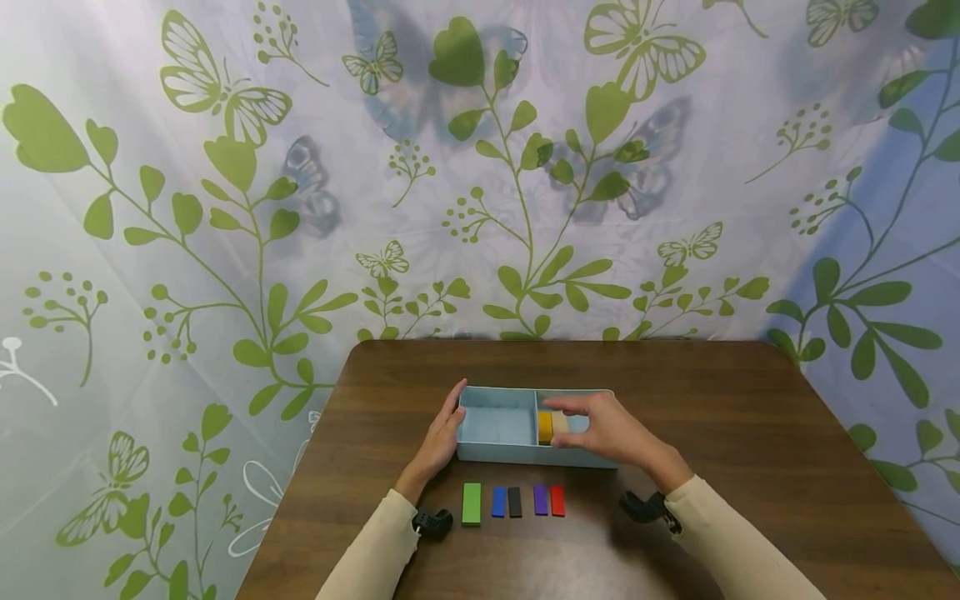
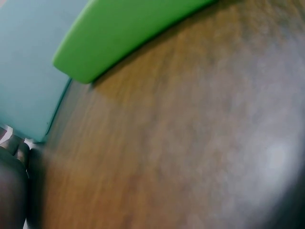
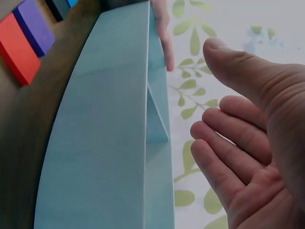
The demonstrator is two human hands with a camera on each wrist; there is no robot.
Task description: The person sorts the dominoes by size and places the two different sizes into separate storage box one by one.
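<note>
A light blue box (image 1: 495,454) with two compartments sits mid-table. Its right compartment holds a yellow block (image 1: 545,426) and a tan block (image 1: 559,422) side by side. My right hand (image 1: 600,425) hovers over that compartment, fingers relaxed and holding nothing; the right wrist view shows the empty palm (image 3: 248,143) beside the box wall (image 3: 109,133). My left hand (image 1: 442,437) rests with straight fingers against the box's left end. In front of the box lie a green block (image 1: 471,503), a blue block (image 1: 498,502), a black block (image 1: 514,502), a purple block (image 1: 541,499) and a red block (image 1: 557,501).
The brown wooden table (image 1: 750,433) has rounded corners and stands against a leaf-and-butterfly printed curtain (image 1: 225,208). The left wrist view shows the green block (image 2: 128,33) and the box (image 2: 28,62) close up. Black wrist cameras (image 1: 432,522) sit at both sleeves.
</note>
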